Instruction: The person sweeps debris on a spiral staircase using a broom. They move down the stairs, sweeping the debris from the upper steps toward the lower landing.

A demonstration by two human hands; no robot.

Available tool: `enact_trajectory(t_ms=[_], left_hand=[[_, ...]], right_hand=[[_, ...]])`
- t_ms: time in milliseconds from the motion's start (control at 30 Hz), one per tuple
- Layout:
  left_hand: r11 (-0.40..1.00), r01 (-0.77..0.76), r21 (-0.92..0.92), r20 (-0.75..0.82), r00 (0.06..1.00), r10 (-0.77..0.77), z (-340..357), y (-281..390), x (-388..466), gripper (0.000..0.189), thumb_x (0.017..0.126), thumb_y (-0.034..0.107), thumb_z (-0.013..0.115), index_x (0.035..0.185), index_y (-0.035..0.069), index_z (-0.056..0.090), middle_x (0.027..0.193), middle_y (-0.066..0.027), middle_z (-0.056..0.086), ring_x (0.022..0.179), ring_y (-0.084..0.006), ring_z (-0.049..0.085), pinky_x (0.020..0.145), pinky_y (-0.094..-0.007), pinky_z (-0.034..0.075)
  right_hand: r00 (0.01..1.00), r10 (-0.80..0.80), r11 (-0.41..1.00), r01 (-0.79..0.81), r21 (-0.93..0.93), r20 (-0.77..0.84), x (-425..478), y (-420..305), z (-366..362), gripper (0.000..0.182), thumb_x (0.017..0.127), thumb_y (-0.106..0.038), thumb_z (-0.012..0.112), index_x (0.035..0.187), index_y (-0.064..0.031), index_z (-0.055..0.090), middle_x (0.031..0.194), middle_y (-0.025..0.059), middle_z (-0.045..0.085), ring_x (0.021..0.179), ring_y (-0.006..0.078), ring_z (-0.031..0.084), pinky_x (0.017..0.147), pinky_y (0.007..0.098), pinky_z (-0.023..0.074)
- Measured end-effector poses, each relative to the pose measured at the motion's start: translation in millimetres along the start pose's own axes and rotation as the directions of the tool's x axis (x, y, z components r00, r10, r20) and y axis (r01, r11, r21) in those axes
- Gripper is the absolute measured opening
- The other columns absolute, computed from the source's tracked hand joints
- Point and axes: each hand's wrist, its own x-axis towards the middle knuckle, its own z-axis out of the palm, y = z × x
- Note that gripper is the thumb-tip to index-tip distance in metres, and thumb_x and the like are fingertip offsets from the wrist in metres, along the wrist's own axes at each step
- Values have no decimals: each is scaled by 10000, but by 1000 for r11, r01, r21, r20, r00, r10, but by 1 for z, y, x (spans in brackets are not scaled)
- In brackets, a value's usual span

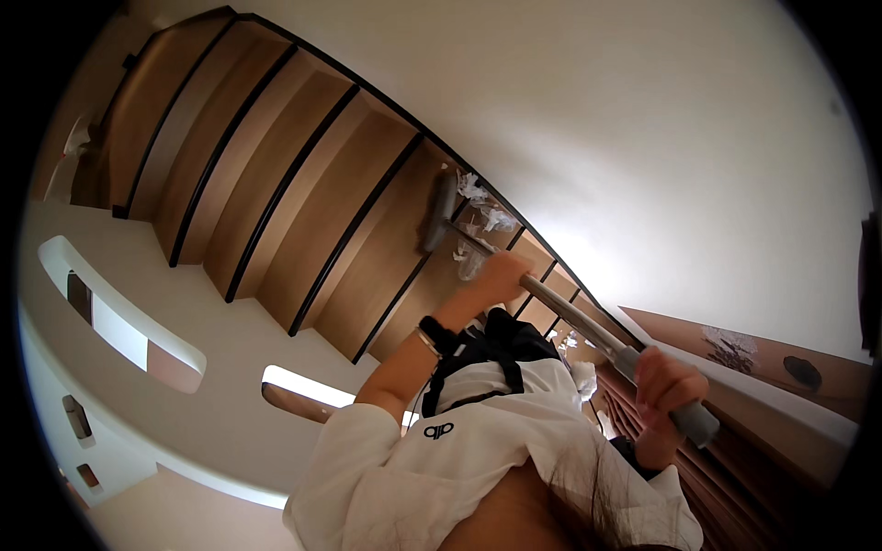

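A long-handled broom with a grey head (441,210) lies slantwise before me, its bristles on a wooden stair tread. My left hand (506,275) is closed around the lower part of its metal handle (575,310). Higher up, my right hand (670,382) grips the grey end of the handle. Beside the broom head, crumpled white paper or tissue (497,220) and clear plastic scraps (472,262) lie on the treads near the wall. The broom head and my left hand look slightly blurred.
Curved wooden stairs (296,186) with black edges run towards the upper left. A white wall (654,138) borders them on the right; a curved white balustrade (227,330) with oval openings stands on the left. A whitish bag (76,141) is at the far left.
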Motion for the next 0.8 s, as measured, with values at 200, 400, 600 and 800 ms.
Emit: enact_trajectory(t_ms=[200,400,600,800], left_hand=[[995,-91,46,-52,994,93,-33,-81,9,136,717,122,646,709,36,542,753,-167,562,772,-375,538,675,-443,422],[991,-61,121,-8,998,62,-26,-146,23,166,700,85,632,652,28,484,700,-166,535,723,-394,511,651,-458,403],[990,-139,21,-45,989,140,16,-149,12,188,682,102,643,619,54,472,662,-156,518,687,-377,511,615,-440,395],[978,-184,-98,-138,976,170,83,-101,11,138,595,104,668,661,79,550,692,-129,562,711,-343,546,641,-415,422]], right_hand=[[995,-28,999,30,-23,94,21,83,10,195,651,64,621,587,-52,477,599,66,506,578,230,500,605,363,412],[997,-77,995,78,-65,28,18,146,27,192,638,99,584,597,-51,471,616,76,514,597,246,515,650,373,440],[999,-33,991,38,-128,40,-9,137,28,193,618,116,571,599,-49,473,616,75,506,599,254,518,655,369,441],[1000,-9,991,7,-132,-13,-26,71,-6,182,676,33,607,589,-48,469,584,65,488,556,217,485,606,359,413]])
